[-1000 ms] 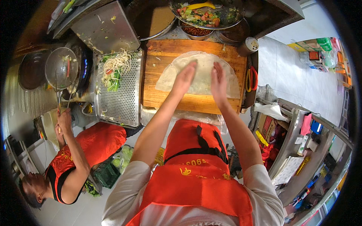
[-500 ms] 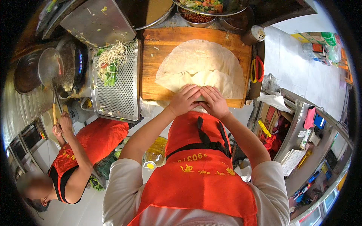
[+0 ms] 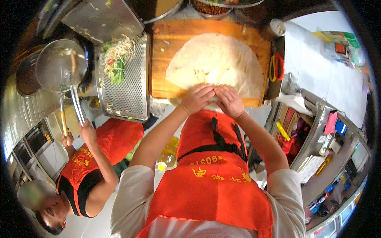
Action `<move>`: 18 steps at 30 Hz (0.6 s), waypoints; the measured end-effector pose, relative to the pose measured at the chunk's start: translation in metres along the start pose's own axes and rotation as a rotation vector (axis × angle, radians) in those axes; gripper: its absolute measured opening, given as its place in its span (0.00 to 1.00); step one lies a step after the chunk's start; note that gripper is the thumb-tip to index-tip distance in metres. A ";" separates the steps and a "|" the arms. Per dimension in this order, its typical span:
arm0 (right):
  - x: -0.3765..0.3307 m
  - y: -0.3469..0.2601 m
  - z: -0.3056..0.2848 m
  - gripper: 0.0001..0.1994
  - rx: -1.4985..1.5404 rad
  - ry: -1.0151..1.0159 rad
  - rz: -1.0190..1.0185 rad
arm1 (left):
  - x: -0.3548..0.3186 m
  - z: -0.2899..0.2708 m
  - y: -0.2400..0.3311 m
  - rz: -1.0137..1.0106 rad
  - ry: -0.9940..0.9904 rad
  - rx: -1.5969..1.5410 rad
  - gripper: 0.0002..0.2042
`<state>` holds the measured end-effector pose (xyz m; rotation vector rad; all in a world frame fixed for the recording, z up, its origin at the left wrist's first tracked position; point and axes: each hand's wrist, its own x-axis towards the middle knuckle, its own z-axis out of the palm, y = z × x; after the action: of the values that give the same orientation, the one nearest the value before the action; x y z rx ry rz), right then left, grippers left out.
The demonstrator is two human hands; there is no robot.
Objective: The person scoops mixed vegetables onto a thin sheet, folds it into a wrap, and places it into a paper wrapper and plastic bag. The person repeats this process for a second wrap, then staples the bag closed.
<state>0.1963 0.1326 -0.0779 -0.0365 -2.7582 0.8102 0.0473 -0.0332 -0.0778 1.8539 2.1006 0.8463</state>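
A large, thin, pale flatbread (image 3: 216, 53) lies on a wooden cutting board (image 3: 160, 63) in front of me. Along its near side the sheet is rucked and partly turned over. My left hand (image 3: 197, 98) and my right hand (image 3: 229, 101) meet there side by side, fingers closed over the gathered edge. What lies beneath the fingers is hidden.
Left of the board, a perforated metal tray (image 3: 127, 99) holds noodle-like strands and greens. Beyond it a co-worker (image 3: 85, 158) holds a round metal strainer (image 3: 59, 65) over a wok. Scissors (image 3: 276, 67) with red and yellow handles hang at the board's right.
The near fold now bunches more tightly under my hands. The co-worker has moved the strainer to the right. My view has shifted slightly.
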 end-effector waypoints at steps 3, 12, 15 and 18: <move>0.005 -0.005 -0.008 0.32 0.104 -0.102 0.031 | 0.000 -0.007 0.006 -0.019 0.050 -0.026 0.27; 0.053 0.013 -0.046 0.15 -0.062 -0.139 0.203 | 0.051 -0.019 -0.001 -0.244 0.053 0.188 0.15; 0.076 0.010 -0.017 0.19 -0.481 -0.079 0.251 | 0.079 -0.014 -0.018 -0.342 0.261 0.304 0.12; 0.083 -0.011 -0.006 0.29 -0.360 -0.201 0.282 | 0.097 -0.024 -0.025 -0.462 0.451 0.371 0.09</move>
<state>0.1183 0.1345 -0.0464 -0.4446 -3.1009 0.3822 -0.0040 0.0527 -0.0513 1.2878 2.9781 0.8549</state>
